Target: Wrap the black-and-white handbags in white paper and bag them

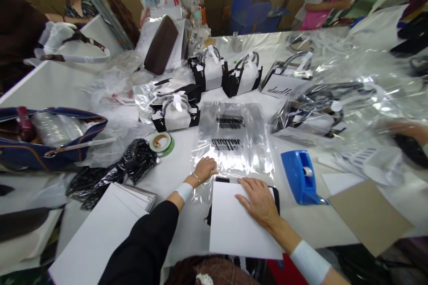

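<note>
My left hand (204,171) has its fingers curled and closed on the near edge of a clear plastic bag (256,131) printed with black lettering, which lies flat on the table. Flat on a white sheet of card (230,227) rests my right hand (260,201), fingers apart. Under the card lies a dark item (276,198), mostly hidden; only its black edges show. To the right of that hand stands a blue tape dispenser (299,177). A stack of white cards (103,227) lies left of my left arm.
Several small black handbags (207,69) with white wrapping stand at the back. A tape roll (161,142) and crumpled black plastic (135,160) lie to the left. A blue bag (50,140) sits at far left, brown card (371,216) at right. A person's hand (409,131) shows at right.
</note>
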A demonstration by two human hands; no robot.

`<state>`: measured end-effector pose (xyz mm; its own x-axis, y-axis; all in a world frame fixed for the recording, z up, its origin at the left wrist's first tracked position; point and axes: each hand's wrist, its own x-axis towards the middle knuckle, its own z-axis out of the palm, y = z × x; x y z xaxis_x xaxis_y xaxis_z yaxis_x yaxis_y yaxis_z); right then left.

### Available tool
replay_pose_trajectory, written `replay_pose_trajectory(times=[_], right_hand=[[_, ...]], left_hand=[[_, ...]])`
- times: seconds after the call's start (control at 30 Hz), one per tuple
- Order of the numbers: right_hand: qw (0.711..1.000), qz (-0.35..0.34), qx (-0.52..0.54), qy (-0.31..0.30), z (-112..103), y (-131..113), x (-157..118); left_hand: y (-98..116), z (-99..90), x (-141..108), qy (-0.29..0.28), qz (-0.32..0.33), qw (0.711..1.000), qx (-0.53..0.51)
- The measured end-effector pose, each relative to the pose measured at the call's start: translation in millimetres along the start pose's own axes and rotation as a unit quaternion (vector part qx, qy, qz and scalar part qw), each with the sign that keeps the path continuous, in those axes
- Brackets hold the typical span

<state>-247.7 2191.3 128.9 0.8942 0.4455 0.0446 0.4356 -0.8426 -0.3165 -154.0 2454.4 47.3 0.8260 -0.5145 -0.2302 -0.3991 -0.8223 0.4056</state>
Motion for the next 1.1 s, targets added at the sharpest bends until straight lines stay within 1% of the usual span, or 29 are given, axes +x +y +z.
replay_pose_trajectory(times=[0.07,0.13,0.2,0.27,0.3,0.37,0.43,0.47,0.5,0.53,0.6,0.67,0.7,0.77,0.8,0.83,0.87,0.97,1.03,1.1], right_hand=[[1.000,-0.003,0.002,0.000,2,-7,0],[1.000,-0.005,0.001,0.001,4,-13,-2],[1.000,-0.007,-0.002,0.002,5,-16,-4],[1.000,-0.007,-0.006,0.005,5,-17,-6],[1.000,-0.006,-0.007,0.007,5,-18,-7],[1.000,-0.006,-0.008,0.011,6,-19,-8],[1.000,-0.006,-0.007,0.013,7,-19,-9],[1.000,-0.004,-0.006,0.013,9,-19,-9],[1.000,-0.002,-0.006,0.013,10,-18,-9],[1.000,-0.001,-0.004,0.015,10,-17,-9],[0.999,-0.008,0.020,0.031,9,-14,-8],[0.995,-0.011,0.063,0.082,0,-10,-5],[0.989,-0.008,0.080,0.126,-6,-8,-2],[0.972,-0.001,0.076,0.222,-22,-6,9],[0.965,-0.002,0.053,0.258,-30,-5,17],[0.960,-0.009,0.019,0.278,-37,-4,27],[0.959,-0.019,-0.021,0.282,-43,-2,37],[0.956,-0.041,-0.118,0.265,-54,9,69],[0.951,-0.045,-0.141,0.271,-60,20,86],[0.946,-0.049,-0.141,0.289,-69,31,98]], left_hand=[[0,-3.9,7,-0.001,0.009,1.000,0.015],[3,-9.0,16,0.009,0.005,1.000,0.029],[6,-17.2,28,0.030,-0.015,0.999,0.041],[7,-31.3,41,0.057,-0.049,0.996,0.051],[6,-41.3,48,0.074,-0.072,0.993,0.056],[0,-67.8,62,0.112,-0.130,0.983,0.066],[-7,-101.9,75,0.151,-0.189,0.967,0.074],[-9,-120.7,80,0.169,-0.210,0.960,0.074],[-11,-139.7,84,0.187,-0.216,0.956,0.070],[-11,-157.9,88,0.206,-0.202,0.956,0.060],[-6,-189.0,90,0.235,-0.130,0.963,0.032],[3,-209.4,88,0.245,-0.057,0.968,0.004],[7,-215.4,87,0.243,-0.039,0.969,-0.009],[12,-221.1,83,0.233,-0.039,0.970,-0.051],[12,-222.0,81,0.226,-0.046,0.969,-0.084],[12,-222.5,80,0.215,-0.048,0.968,-0.122],[10,-223.1,79,0.200,-0.046,0.965,-0.165],[3,-228.3,75,0.145,-0.019,0.948,-0.284],[-2,-234.6,72,0.116,0.008,0.940,-0.320],[-6,-241.7,69,0.096,0.029,0.939,-0.330]])
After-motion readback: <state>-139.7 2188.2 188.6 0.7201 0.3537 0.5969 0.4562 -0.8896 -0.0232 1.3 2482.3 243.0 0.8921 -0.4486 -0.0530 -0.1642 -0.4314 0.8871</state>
